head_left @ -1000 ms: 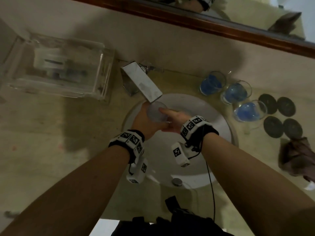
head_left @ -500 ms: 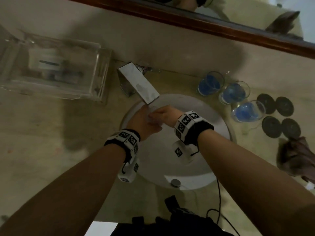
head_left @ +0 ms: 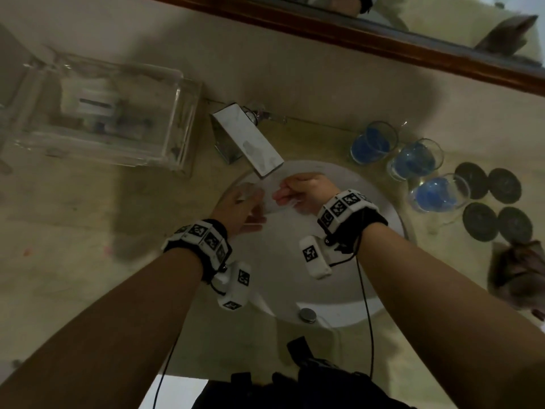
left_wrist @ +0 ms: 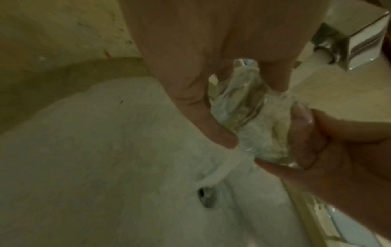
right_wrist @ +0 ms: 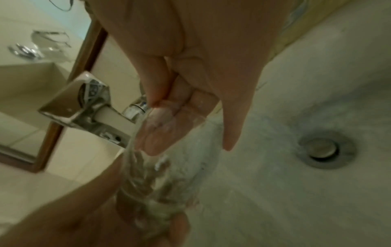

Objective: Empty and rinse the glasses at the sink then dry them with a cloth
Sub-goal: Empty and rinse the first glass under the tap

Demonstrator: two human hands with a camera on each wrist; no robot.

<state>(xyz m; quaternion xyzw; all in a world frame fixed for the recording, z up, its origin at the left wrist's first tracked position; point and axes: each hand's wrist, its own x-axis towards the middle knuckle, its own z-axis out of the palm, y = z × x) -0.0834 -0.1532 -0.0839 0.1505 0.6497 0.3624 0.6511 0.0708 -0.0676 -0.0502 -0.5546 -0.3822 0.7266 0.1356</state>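
A clear glass (head_left: pixel 269 202) lies tilted on its side between both hands, over the white sink (head_left: pixel 368 261) and just below the faucet (head_left: pixel 250 143). My left hand (head_left: pixel 250 199) grips its base end (left_wrist: pixel 260 133). My right hand (head_left: pixel 283 196) has its fingers (right_wrist: pixel 160 130) inside the glass mouth and the thumb outside the wall. Water runs out of the glass (right_wrist: pixel 148 183) toward the drain (left_wrist: pixel 206 197). Three glasses holding blue liquid (head_left: pixel 373 143) (head_left: pixel 415 160) (head_left: pixel 439 193) stand on the counter to the right.
Several dark round coasters (head_left: pixel 498 202) lie right of the blue glasses. A brown cloth (head_left: pixel 519 270) is bunched at the right edge. A clear plastic box (head_left: pixel 97 113) sits left of the faucet. A wood-framed mirror (head_left: pixel 383 33) runs along the back.
Both hands moved up toward the faucet spout. The glass went from mouth-up to lying on its side, and my right fingers went into it.
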